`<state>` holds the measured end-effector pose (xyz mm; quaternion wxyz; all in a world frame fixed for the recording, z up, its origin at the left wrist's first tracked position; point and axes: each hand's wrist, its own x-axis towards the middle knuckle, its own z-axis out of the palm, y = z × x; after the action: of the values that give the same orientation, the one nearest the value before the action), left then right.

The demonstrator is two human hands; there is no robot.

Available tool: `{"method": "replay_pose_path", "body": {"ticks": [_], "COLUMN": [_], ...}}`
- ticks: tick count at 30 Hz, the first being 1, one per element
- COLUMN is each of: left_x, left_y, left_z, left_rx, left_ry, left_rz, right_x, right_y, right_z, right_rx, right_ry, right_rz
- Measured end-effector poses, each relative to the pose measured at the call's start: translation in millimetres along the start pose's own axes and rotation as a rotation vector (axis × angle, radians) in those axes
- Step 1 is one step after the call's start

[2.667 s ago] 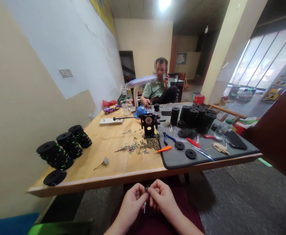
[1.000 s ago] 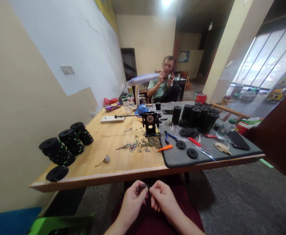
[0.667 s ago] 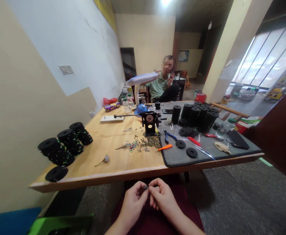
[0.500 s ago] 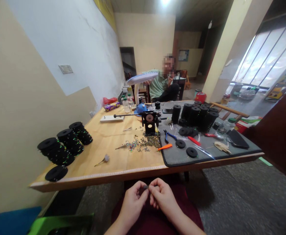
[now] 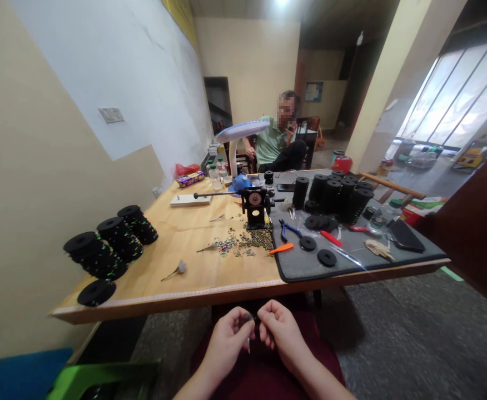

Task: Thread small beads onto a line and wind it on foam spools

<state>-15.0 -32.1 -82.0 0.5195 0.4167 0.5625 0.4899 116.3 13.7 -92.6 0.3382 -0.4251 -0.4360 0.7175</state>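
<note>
My left hand [image 5: 227, 343] and my right hand [image 5: 280, 332] meet in my lap, below the wooden table's [image 5: 193, 261] front edge. Both are curled in a pinch around a small dark piece [image 5: 249, 318] held between their fingertips. A thin pale strand hangs down from it. What the piece is I cannot make out. Above my hands on the table lie a heap of small coloured beads [image 5: 243, 244] and a black hand-crank device [image 5: 255, 206].
Black spools [image 5: 105, 250] stand at the table's left end, and taller black spool stacks [image 5: 335, 194] on a grey mat [image 5: 352, 255]. Pliers [image 5: 287, 229], an orange tool [image 5: 281, 249] and loose black discs lie on the mat. A seated person [image 5: 274, 144] is behind a desk lamp [image 5: 239, 133].
My hands stay pinched together in my lap, shifting only slightly. The pale strand hangs below the piece again. The seated person has lowered one arm to the table.
</note>
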Motion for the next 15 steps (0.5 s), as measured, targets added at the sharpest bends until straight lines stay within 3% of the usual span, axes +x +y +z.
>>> {"method": "replay_pose_path", "body": {"ticks": [6, 15], "left_x": [3, 4], "left_y": [2, -3], "left_z": [-1.9, -4.2], "left_rx": [-0.055, -0.005], "left_ry": [0.017, 0.101], "left_rz": [-0.038, 0.045], "right_x": [-4, -10], "right_y": [-2, -6], "right_z": [-1, 7], "right_rx": [-0.034, -0.084], "right_ry": [-0.006, -0.062], "right_rz": [0.004, 0.073]}}
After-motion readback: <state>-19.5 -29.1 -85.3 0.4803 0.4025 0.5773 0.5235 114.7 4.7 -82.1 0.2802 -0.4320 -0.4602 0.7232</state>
